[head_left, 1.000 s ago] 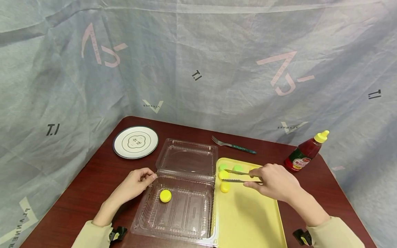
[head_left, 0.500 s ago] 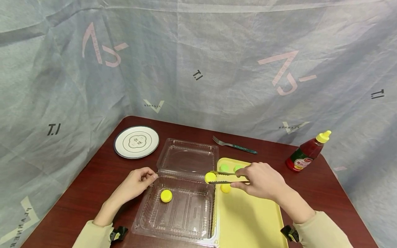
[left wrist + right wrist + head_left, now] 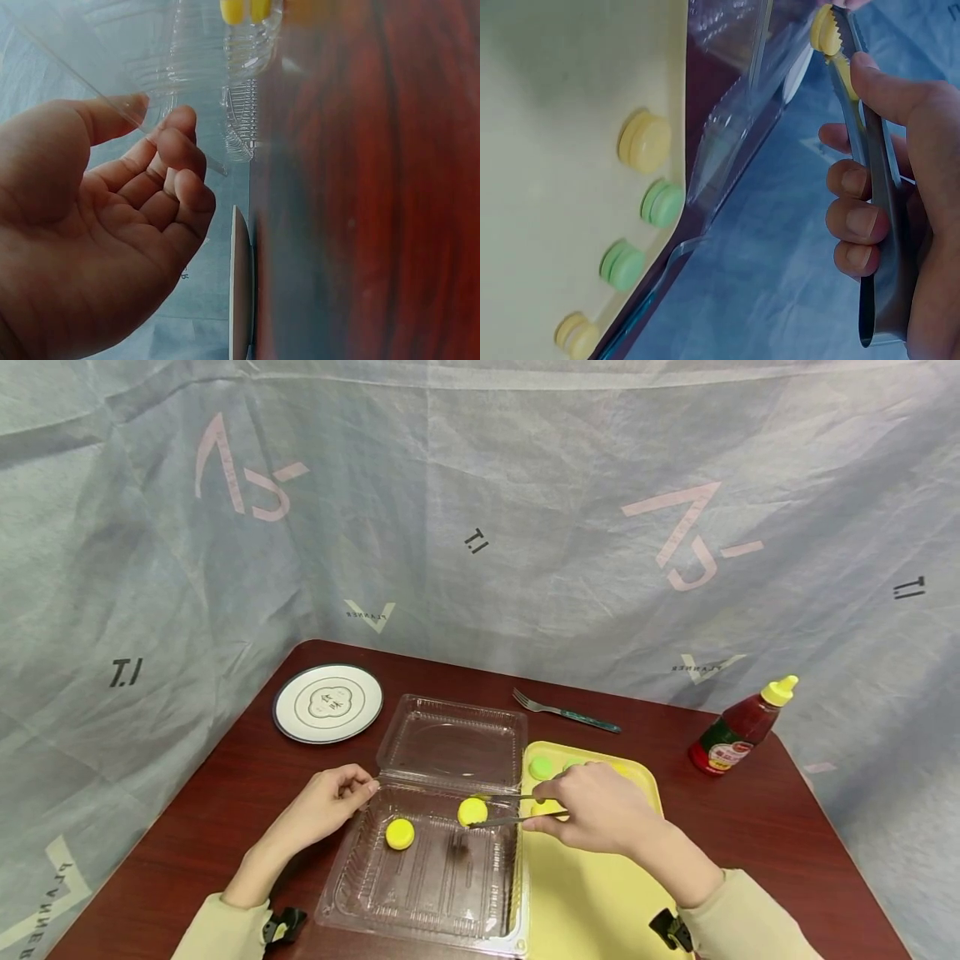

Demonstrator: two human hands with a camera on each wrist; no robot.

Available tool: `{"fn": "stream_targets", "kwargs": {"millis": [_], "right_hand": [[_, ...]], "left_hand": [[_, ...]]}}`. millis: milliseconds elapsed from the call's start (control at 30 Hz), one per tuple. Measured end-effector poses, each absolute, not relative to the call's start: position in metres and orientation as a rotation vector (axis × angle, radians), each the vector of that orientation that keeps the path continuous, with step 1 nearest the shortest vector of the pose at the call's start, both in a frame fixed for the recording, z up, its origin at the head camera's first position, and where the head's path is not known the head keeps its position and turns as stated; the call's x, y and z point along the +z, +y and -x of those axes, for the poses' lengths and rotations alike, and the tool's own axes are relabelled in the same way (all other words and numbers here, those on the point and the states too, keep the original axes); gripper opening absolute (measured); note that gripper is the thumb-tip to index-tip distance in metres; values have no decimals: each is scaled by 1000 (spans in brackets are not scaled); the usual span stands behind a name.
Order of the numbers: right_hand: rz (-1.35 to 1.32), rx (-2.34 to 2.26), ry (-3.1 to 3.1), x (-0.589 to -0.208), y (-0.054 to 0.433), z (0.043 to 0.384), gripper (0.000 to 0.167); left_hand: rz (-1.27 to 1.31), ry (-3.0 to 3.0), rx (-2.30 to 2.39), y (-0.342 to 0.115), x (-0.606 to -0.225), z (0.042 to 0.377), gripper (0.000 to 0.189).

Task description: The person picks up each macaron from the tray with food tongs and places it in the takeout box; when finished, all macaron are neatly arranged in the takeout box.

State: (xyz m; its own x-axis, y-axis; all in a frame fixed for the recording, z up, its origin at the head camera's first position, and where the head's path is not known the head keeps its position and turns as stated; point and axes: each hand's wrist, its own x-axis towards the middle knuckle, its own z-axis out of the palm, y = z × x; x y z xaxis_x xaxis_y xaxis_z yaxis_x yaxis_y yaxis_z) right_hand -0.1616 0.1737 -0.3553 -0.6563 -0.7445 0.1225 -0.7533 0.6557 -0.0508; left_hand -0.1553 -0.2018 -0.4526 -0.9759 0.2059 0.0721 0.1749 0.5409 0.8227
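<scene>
My right hand grips metal tongs, whose toothed tips pinch a yellow macaron above the clear plastic box. Inside that box, toward its left, lies another yellow macaron. My left hand pinches the box's rim near the hinge at its left side, thumb against fingers, as the left wrist view also shows. To the right, the yellow tray bears a yellow macaron and two green ones near its far edge, plus a further yellow macaron in the corner, partly hidden by my hand in the head view.
The box's lid lies folded back behind it. A white plate sits at the back left, a fork behind the tray. At the right stands a red sauce bottle with a yellow cap. A grey cloth hangs behind the table.
The right hand has lifted a yellow macaron from the tray with the tongs and carried it left, over the box. The left hand has stayed at the rim.
</scene>
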Motion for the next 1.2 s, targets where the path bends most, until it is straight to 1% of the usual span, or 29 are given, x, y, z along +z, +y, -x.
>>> {"fn": "stream_targets", "kwargs": {"millis": [133,233,333,467,533,800,1000,1200], "right_hand": [[-1295,130,-2760,-359,164,161,40],[-1314,137,-2759,-363,158,160,34],[-1327,161,-2766,-366,152,159,35],[-1338,161,-2764,-369,143,157,46],[-1356,155,-2760,-372,140,156,48],[-1425,114,-2757,-382,126,152,42],[-1455,102,-2758,-389,115,148,34],[-1495,125,-2755,-397,108,146,35]], "left_hand": [[-339,2722,1452,-202,-453,156,11],[-344,2719,1459,-201,-453,156,11],[-351,2716,1461,-201,-453,156,11],[-356,2712,1461,-201,-453,155,11],[-350,2708,1460,-201,-452,155,11],[-328,2711,1449,-200,-451,154,10],[-327,2708,1451,-200,-451,154,11],[-324,2712,1449,-201,-451,155,10]]}}
